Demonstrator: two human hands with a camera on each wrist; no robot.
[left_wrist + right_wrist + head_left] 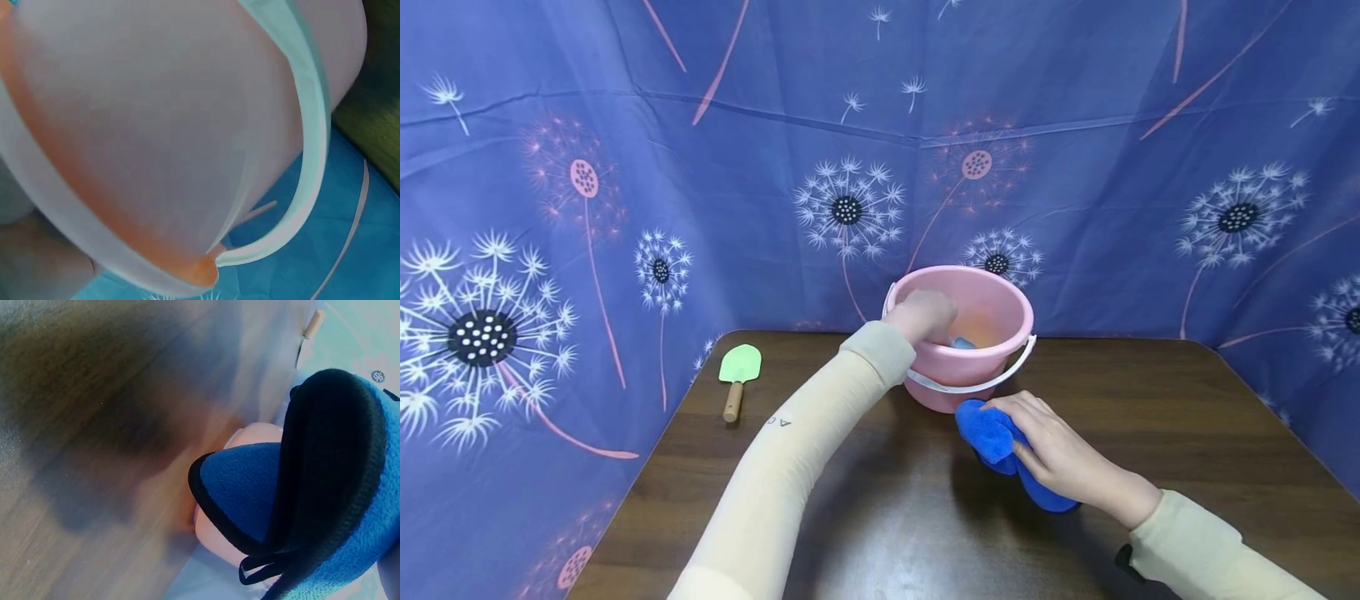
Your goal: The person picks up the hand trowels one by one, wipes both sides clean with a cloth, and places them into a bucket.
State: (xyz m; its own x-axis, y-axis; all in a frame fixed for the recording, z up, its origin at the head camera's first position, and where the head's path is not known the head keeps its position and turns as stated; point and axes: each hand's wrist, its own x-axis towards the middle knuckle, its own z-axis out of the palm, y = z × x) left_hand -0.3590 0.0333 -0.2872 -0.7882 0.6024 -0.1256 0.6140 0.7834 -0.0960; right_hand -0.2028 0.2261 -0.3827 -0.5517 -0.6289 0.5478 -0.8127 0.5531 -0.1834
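A pink bucket (1000, 310) with a white handle (977, 386) stands at the back of the dark wooden table (887, 508). My left hand (921, 315) lies over its near left rim, fingers curled down inside, close to a small blue thing (963, 342) at the bottom. The left wrist view is filled by the bucket's outer wall (156, 112) and handle (312, 125). My right hand (1056, 450) grips a folded blue cloth (988, 433) on the table just in front of the bucket. The cloth (250, 487) has a black edge.
A green scoop with a wooden handle (739, 371) lies at the table's back left. A blue curtain with dandelion print (625, 208) closes in the table on three sides. The table's right part (1187, 400) is bare wood.
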